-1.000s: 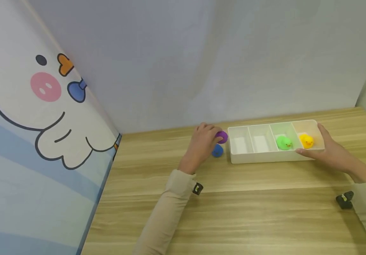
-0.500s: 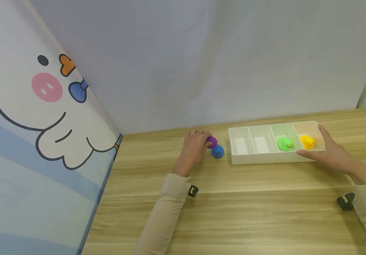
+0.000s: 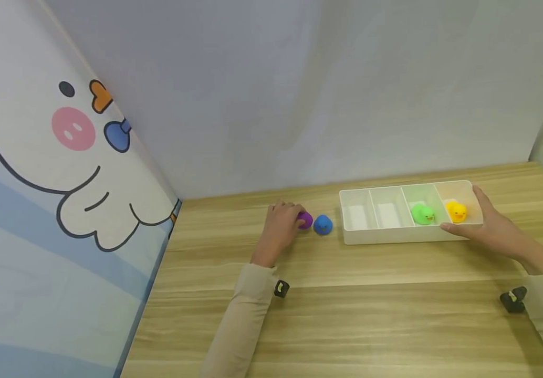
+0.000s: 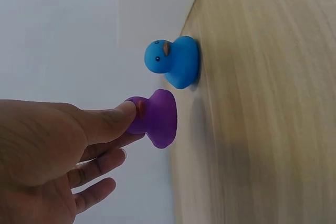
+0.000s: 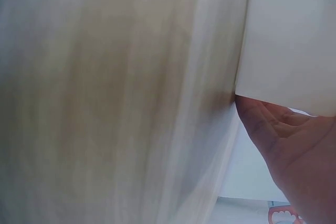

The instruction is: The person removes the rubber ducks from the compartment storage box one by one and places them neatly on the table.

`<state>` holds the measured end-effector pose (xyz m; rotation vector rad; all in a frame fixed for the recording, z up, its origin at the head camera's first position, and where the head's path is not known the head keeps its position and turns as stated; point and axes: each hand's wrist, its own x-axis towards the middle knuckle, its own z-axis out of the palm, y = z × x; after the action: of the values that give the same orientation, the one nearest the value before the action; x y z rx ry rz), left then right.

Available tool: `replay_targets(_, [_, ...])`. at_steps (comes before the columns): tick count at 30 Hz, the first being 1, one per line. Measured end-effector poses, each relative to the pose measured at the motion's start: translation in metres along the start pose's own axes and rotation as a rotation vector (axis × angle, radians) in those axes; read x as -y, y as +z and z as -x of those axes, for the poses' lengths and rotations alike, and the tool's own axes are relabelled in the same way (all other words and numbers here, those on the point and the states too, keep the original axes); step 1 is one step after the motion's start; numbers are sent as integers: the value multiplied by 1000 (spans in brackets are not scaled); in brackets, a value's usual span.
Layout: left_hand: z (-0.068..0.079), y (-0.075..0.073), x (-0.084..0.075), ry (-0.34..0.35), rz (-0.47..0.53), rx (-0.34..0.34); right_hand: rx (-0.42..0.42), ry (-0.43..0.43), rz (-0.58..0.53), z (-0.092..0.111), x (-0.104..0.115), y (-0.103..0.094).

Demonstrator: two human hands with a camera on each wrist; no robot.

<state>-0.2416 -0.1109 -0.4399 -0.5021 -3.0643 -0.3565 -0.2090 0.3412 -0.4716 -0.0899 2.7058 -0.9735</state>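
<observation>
My left hand (image 3: 281,226) pinches a purple rubber duck (image 4: 160,119) by its head between thumb and fingertips. In the left wrist view the duck's base hangs just off the wooden table, with a shadow beside it. Close to its right sits a blue rubber duck (image 3: 323,224) on the table. A white divided tray (image 3: 394,235) lies farther right. A green rubber duck (image 3: 423,213) is in its third compartment from the left, and a yellow rubber duck (image 3: 456,211) in the rightmost. My right hand (image 3: 495,228) holds the tray's right end, thumb along the front wall.
The wooden table (image 3: 371,315) meets a pale back wall (image 3: 300,105) just behind the tray. On the left stands a panel (image 3: 21,252) printed with a cartoon animal. Small black wrist cameras sit at both cuffs.
My left hand has moved left and lower with the purple duck, from between the tray and the blue duck to the blue duck's left. The right hand and tray stay put.
</observation>
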Motion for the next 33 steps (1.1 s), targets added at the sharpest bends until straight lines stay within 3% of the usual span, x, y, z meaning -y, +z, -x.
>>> replay_targets(18, [20, 4, 14, 15, 68, 27, -18, 39, 12, 30, 20, 1])
replay_targets(33, [10, 7, 12, -8, 85, 31, -2, -2, -8, 4, 11, -1])
